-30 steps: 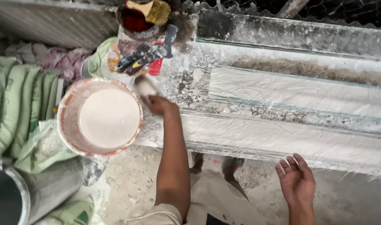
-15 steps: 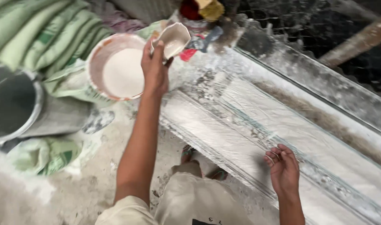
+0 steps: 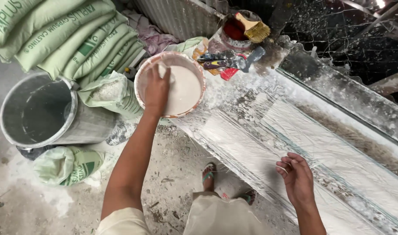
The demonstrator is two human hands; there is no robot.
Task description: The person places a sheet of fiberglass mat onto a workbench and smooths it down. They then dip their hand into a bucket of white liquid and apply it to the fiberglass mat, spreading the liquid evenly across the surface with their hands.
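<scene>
My left hand (image 3: 155, 89) reaches into a round pink-rimmed tub (image 3: 202, 82) of white plaster (image 3: 186, 89). It is closed over a small white cup (image 3: 166, 73), mostly hidden under my fingers at the tub's left side. My right hand (image 3: 296, 178) hovers with fingers loosely apart and nothing in it. It is just above the near edge of a long white casting mould (image 3: 329, 143) covered with glassy fibre strands.
A red tin (image 3: 231, 32) with a yellow brush (image 3: 254, 27) and some hand tools (image 3: 225, 61) lie behind the tub. A grey bucket (image 3: 38, 111), an open powder bag (image 3: 109, 93) and stacked green sacks (image 3: 64, 35) stand at left. My sandalled foot (image 3: 209, 172) is on the dusty floor.
My left hand, which held the small cup raised above the tub's edge, has dropped into the tub. My right hand has lifted slightly off the mould. The view shifted left.
</scene>
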